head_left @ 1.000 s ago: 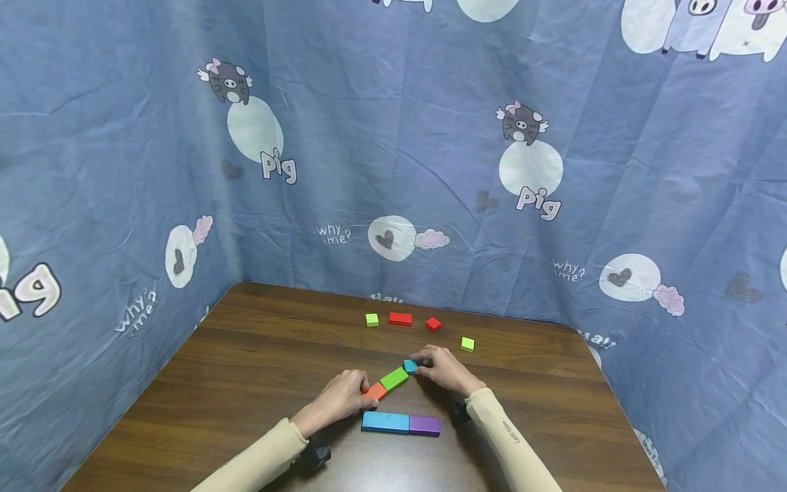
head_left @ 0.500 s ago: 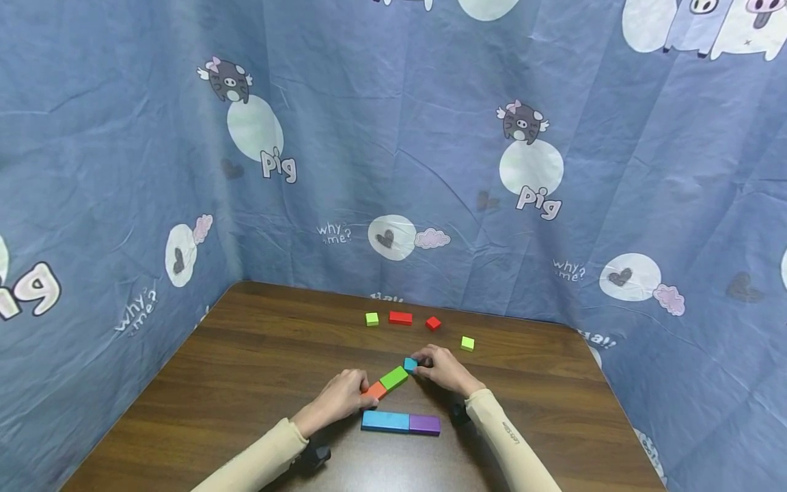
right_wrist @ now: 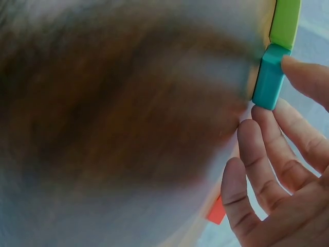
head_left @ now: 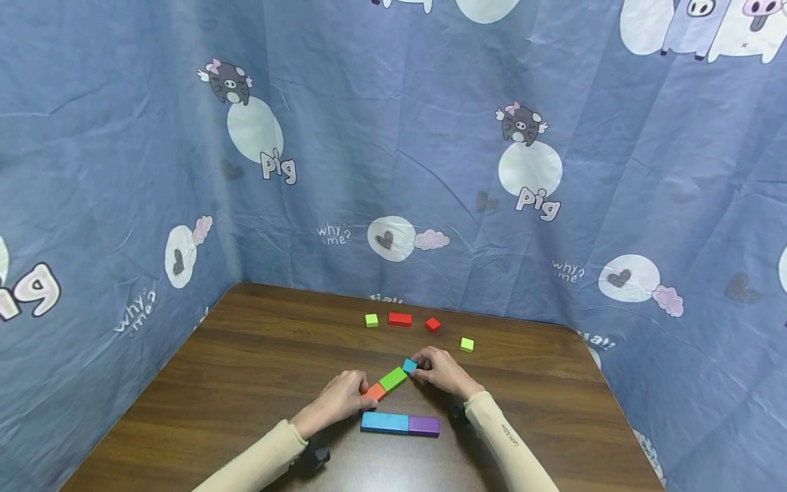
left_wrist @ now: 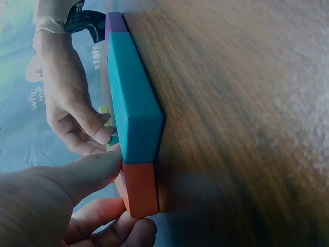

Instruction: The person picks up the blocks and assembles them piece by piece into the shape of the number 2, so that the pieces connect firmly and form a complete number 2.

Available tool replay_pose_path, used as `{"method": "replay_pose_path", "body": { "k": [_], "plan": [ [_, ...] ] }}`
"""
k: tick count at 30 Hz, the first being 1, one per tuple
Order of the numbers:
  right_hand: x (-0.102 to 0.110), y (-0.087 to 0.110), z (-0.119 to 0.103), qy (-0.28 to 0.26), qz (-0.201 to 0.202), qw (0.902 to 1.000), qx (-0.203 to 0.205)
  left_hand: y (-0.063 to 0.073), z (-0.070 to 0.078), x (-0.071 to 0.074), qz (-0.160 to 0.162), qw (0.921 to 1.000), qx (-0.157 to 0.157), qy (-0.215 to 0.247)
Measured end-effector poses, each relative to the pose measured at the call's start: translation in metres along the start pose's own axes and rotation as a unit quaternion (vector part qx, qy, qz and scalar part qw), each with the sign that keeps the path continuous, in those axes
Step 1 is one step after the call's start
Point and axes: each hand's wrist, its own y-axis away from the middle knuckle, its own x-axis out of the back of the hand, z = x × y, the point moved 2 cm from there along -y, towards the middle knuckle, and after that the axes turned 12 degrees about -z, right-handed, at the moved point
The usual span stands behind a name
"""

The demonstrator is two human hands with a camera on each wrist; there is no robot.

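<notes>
An orange block (head_left: pixel 374 393) and a green block (head_left: pixel 393 378) lie end to end in a slanting row on the table. At the row's far right end is a small blue cube (head_left: pixel 409 367), close against the green block. My left hand (head_left: pixel 341 398) pinches the orange block, thumb on one side and fingers on the other, partly covering it. My right hand (head_left: pixel 444 370) pinches the blue cube between thumb and fingertips; its other fingers spread loosely in the right wrist view. Nearer me, a long blue block (head_left: pixel 384 422) touches a purple block (head_left: pixel 424 426).
Toward the back of the wooden table (head_left: pixel 277 328) lie a lime cube (head_left: pixel 371 320), a red block (head_left: pixel 399 319), a red cube (head_left: pixel 433 324) and another lime cube (head_left: pixel 467 344). A blue patterned curtain (head_left: pixel 344 137) hangs behind and at both sides.
The blue cube has turned slightly in my right fingers, beside the green block's end. My left hand keeps its place on the orange block.
</notes>
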Motion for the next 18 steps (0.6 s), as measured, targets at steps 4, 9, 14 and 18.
{"method": "replay_pose_path", "body": {
  "k": [4,9,14,18],
  "plan": [
    [-0.0015,-0.0001,0.0005,0.001,0.001,1.0,-0.006,0.0006,0.0004,-0.0001,0.006,1.0,-0.005,-0.003],
    [-0.0016,0.0,-0.0005,0.001,0.0,1.0,-0.007,0.0008,0.0002,0.0,0.011,0.9999,-0.013,-0.005],
    [-0.0006,-0.0008,-0.0021,0.003,0.005,1.0,0.0,0.0001,-0.0001,-0.0003,0.01,0.9999,-0.011,-0.008],
    [-0.0005,-0.0012,-0.003,0.004,0.007,1.0,-0.002,-0.0005,0.0003,-0.0004,0.01,0.9999,-0.009,-0.009]
  ]
}}
